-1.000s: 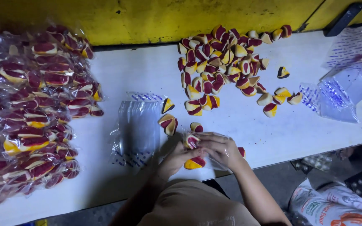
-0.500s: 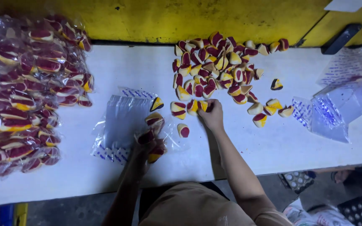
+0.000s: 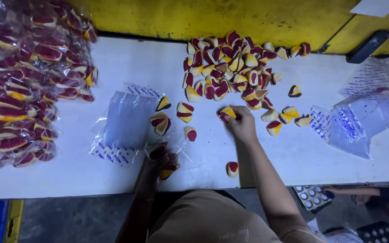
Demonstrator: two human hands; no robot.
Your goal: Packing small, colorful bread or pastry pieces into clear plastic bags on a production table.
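While the right hand (image 3: 241, 123) reaches out over the white table (image 3: 127, 63), its fingers are pinched on a yellow-and-maroon wedge sweet (image 3: 227, 112) at the near edge of the loose heap of sweets (image 3: 230, 67) (the same striped wedges, spread toward the yellow wall (image 3: 194, 18)). Closer to the body, the left hand (image 3: 160, 157) is closed around a small clear bag (image 3: 176, 155) with a couple of wedges already inside it, one showing red at the fingertips and one yellow-red below the palm. Just beside that hand, a stack of flat clear bags (image 3: 127, 119) with blue print lies on the table, and a few single wedges rest near its right edge. One stray sweet (image 3: 232, 168) sits alone near the table's front edge, right of the left hand. Far left, filled packets of the sweets (image 3: 19, 81) are piled high. More clear bags (image 3: 361, 121) lie crumpled at the right, and a dark flat object (image 3: 368, 46) rests by the wall.
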